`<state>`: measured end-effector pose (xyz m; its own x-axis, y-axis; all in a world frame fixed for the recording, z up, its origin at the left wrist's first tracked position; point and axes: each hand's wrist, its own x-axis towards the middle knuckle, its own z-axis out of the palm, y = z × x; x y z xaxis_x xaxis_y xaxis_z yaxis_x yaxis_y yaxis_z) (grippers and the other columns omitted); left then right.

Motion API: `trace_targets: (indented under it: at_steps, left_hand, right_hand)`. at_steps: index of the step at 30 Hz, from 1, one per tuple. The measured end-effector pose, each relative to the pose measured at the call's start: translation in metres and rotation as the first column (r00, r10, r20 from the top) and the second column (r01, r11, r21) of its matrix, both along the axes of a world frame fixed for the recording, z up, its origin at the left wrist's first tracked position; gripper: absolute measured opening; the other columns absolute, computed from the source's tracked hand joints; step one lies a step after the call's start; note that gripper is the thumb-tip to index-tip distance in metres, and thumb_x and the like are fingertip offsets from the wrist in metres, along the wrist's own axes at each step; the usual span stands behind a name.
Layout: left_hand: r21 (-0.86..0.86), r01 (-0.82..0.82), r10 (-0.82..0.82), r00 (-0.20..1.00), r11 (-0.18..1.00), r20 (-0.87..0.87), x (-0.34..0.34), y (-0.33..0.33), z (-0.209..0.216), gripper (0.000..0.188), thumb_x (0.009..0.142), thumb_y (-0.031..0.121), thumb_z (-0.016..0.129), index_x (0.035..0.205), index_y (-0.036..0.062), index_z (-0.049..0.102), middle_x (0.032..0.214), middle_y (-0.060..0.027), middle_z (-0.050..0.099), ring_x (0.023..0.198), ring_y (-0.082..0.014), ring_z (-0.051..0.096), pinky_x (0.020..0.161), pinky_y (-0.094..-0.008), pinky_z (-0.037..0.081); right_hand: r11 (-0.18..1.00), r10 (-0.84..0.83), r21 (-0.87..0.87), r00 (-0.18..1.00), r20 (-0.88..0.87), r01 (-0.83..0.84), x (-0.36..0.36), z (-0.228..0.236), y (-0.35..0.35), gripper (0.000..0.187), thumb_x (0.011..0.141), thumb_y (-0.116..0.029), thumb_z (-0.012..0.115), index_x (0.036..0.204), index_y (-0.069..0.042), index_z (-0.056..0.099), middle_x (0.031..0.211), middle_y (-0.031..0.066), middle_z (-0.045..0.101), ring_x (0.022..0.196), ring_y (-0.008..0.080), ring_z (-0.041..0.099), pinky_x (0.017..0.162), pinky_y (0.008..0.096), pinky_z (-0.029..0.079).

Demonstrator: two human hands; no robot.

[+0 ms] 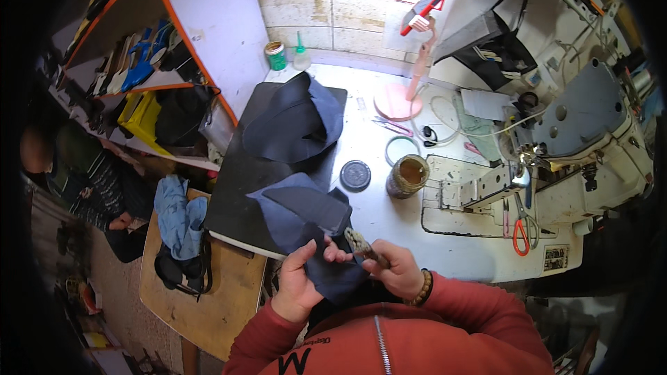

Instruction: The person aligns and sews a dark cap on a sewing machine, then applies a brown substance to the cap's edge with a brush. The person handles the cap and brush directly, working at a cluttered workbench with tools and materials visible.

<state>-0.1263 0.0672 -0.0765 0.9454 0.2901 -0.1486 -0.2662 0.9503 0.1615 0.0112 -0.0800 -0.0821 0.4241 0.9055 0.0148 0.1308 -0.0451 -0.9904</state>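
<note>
My left hand (pixel 299 283) grips a dark blue-black piece of sheet material (pixel 288 215), leather or cloth, which hangs over the near edge of the table. Its fingers partly curl around the piece from below. Closed in my right hand (pixel 397 271) is a glue brush (pixel 363 246), its caked bristle end held close over the material; I cannot tell whether they touch. A glass jar of brownish glue (pixel 407 176) stands uncovered on the table, with a dark round lid (pixel 355 176) to its left. Farther back, a similar dark sewn piece (pixel 295 121) lies on a black board (pixel 233 194).
A sewing machine (pixel 583 132) fills the right side, with red-handled scissors (pixel 521 228) beside it. A pink phone stand (pixel 399 101), tape roll (pixel 403 149), green can (pixel 276 56) and bottle (pixel 301 55) stand behind. At left are a wooden stool (pixel 236 278) and a seated person (pixel 90 180).
</note>
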Motion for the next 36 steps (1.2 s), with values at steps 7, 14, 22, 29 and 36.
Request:
trace_targets:
  at_steps: [7,14,22,29,36]
  left_hand:
    - [0.265,-0.033,0.181,0.811,0.964,-0.556,0.028,-0.017,0.012,0.021,0.092,0.02,0.058,0.099,0.0005,0.059,0.087,-0.0095,0.065,0.079,-0.0199,0.062,0.079,-0.0345,0.052]
    - [0.352,-0.147,0.34,0.737,0.924,-0.584,0.056,-0.036,-0.001,0.017,0.088,0.016,0.065,0.098,0.0031,0.062,0.084,-0.0077,0.064,0.071,-0.0168,0.061,0.068,-0.0298,0.051]
    - [0.248,-0.141,0.265,0.76,0.958,-0.593,0.075,-0.041,-0.004,0.016,0.089,0.014,0.063,0.1,0.0031,0.06,0.085,-0.0078,0.063,0.074,-0.0176,0.06,0.069,-0.0316,0.051]
    - [0.238,-0.095,0.226,0.755,0.967,-0.616,0.087,-0.044,-0.009,0.017,0.092,0.017,0.059,0.102,0.0026,0.059,0.089,-0.0101,0.064,0.08,-0.0212,0.062,0.077,-0.0356,0.052]
    - [0.171,-0.093,0.175,0.805,0.981,-0.566,0.088,-0.046,-0.007,0.018,0.092,0.013,0.057,0.107,0.0029,0.059,0.098,-0.0089,0.064,0.09,-0.0224,0.062,0.086,-0.0385,0.05]
  right_hand:
    - [0.869,-0.494,0.151,0.804,0.331,0.472,0.095,0.024,-0.014,0.015,0.088,-0.003,0.054,0.103,-0.002,0.053,0.084,0.004,0.056,0.067,0.0087,0.051,0.061,0.0234,0.044]
    - [0.882,-0.449,0.153,0.893,-0.013,0.446,0.136,0.035,-0.021,0.03,0.091,-0.003,0.05,0.121,-0.001,0.055,0.087,0.0043,0.055,0.058,0.007,0.049,0.053,0.0191,0.043]
    - [0.939,-0.007,0.335,0.974,-0.226,0.084,0.145,0.045,-0.028,0.081,0.071,-0.011,0.07,0.141,-0.003,0.029,0.106,0.0053,0.047,0.093,0.0133,0.05,0.081,0.0272,0.045]
    - [0.915,-0.374,0.254,0.896,0.239,0.315,0.148,0.056,-0.03,0.016,0.084,-0.006,0.063,0.098,0.001,0.064,0.073,0.0029,0.061,0.065,0.0089,0.055,0.06,0.0217,0.045]
    - [0.95,-0.309,0.179,0.863,0.399,0.257,0.153,0.042,-0.001,0.008,0.084,-0.007,0.065,0.089,-0.001,0.064,0.071,0.007,0.063,0.06,0.0116,0.06,0.056,0.0233,0.047]
